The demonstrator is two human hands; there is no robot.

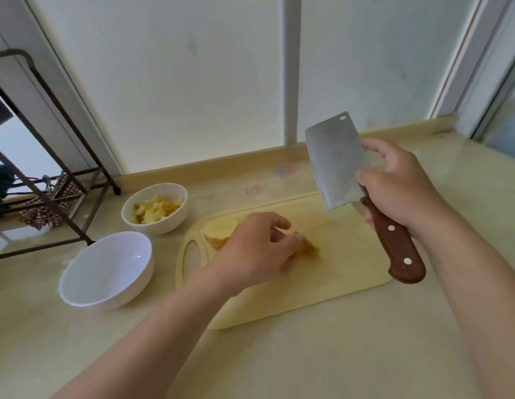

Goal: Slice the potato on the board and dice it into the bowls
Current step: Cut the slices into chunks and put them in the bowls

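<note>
Head view: the left hand [259,249] lies on the cutting board [345,269] w/ fingers curled, and it pinches a small cut piece [311,249] of potato between thumb & fingertips. Just behind this hand, near the board's handle hole, a bigger potato half [220,230] rests w/ its pale cut face toward the camera. The right hand [400,185] grips the cleaver [335,162] by its brown riveted handle, w/ fingers reaching onto the blade. The blade is raised above the far right part of the board, tip up, touching no food. Left of the board, 2 white bowls stand on the table [322,364]. The far bowl [167,226] holds diced potato [156,210]; the near bowl [112,269] shows its bare white inside. A dark metal rack [43,249] stands at far left.
</note>
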